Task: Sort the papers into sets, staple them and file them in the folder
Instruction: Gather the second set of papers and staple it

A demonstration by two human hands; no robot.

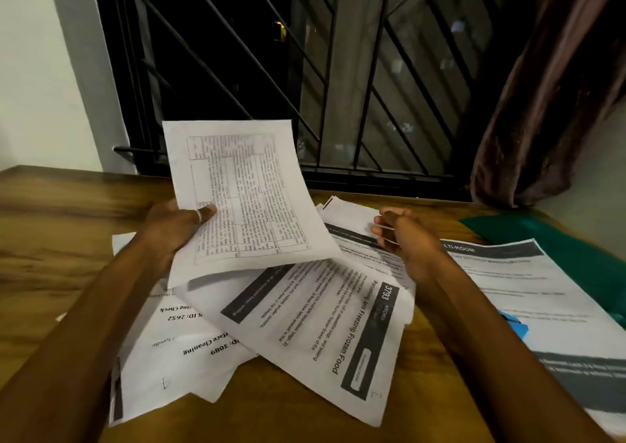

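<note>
Sheet (pixel 244 198) raised in L hand (pixel 172 225); R hand (pixel 403 239) pinches another paper (pixel 352 215).

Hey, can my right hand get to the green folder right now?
Probably yes. The green folder lies bare just beside the right hand, nothing between them; but that hand pinches a sheet, and a printed page covers the folder's near part.

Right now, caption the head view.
Left hand holds up a gridded sheet; right hand pinches another sheet over scattered papers.
</note>
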